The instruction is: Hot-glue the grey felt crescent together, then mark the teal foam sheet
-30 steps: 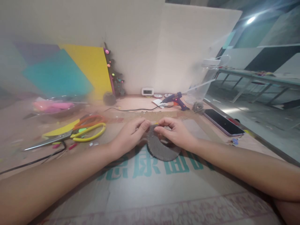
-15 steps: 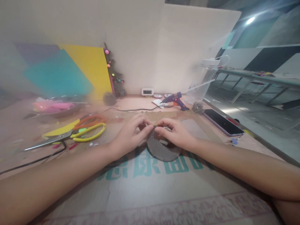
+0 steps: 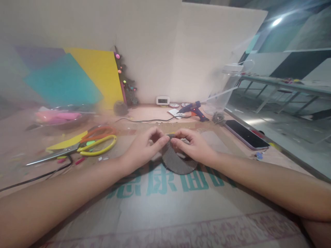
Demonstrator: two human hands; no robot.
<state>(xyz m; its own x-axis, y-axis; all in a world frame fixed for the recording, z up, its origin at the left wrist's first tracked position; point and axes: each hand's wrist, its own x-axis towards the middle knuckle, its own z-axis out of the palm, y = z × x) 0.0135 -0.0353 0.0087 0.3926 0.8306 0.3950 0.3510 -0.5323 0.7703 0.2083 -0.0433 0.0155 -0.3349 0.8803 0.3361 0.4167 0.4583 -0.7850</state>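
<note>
A grey, ridged, curved piece (image 3: 178, 160) with a fringed-looking edge is held up over the printed board in front of me. Its exact kind I cannot make out. My left hand (image 3: 148, 146) pinches its upper edge between thumb and fingers. Close beside it, my right hand (image 3: 192, 144) is closed on the same edge, thumb nearly touching the left thumb. A small yellow bit (image 3: 172, 133) shows between the fingertips. Part of the grey piece is hidden behind my right hand.
Scissors with orange and yellow handles (image 3: 97, 146) lie left. A purple glue gun (image 3: 195, 111) stands behind the hands, its cable running left. A phone (image 3: 245, 134), a clear jug (image 3: 222, 89) and a small clock (image 3: 162, 100) are around. Coloured sheets (image 3: 64, 77) lean against the back panel.
The grey piece has tilted slightly, its lower edge rising a little. Both hands keep their pinch at nearly the same spot.
</note>
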